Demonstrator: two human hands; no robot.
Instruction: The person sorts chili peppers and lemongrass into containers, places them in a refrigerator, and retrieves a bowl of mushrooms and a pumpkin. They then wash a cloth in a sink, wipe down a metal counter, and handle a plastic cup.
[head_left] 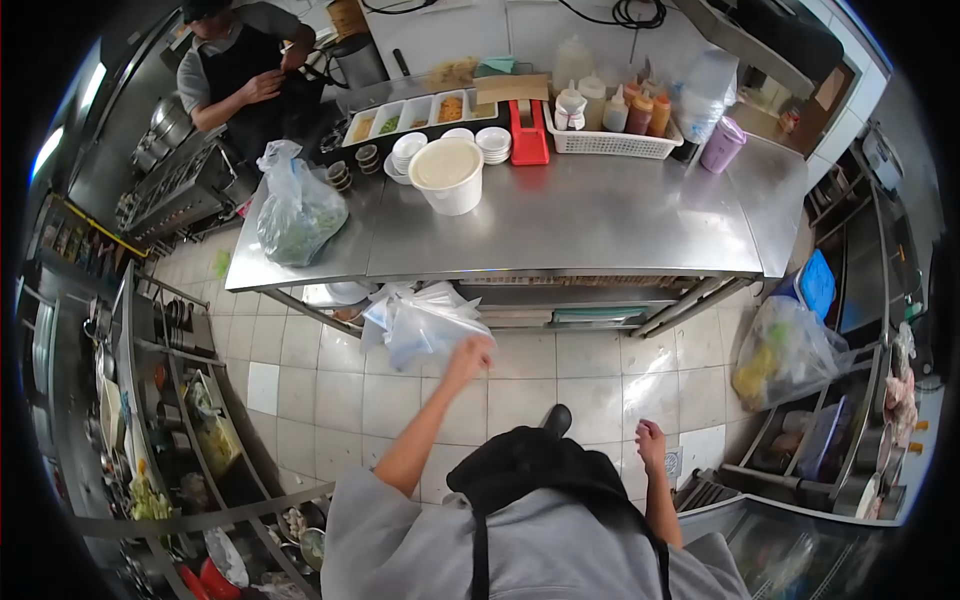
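Observation:
My left hand (474, 354) is closed at the right end of some clear plastic bags (420, 322), which hang in front of the counter's lower shelf. Whether its fingers grip the plastic is hard to make out. Lower right, my right hand (650, 436) hangs over the floor with curled fingers and nothing visible in it. On the steel counter (570, 220) stand a white lidded tub (446, 176) and a knotted clear bag of greens (298, 215).
A basket of sauce bottles (615, 146), a red holder (529, 133), stacked white dishes (493, 144) and a purple cup (722, 145) line the counter's back. A co-worker (250, 80) stands at the upper left. Shelves flank both sides; a filled bag (790, 350) is at right.

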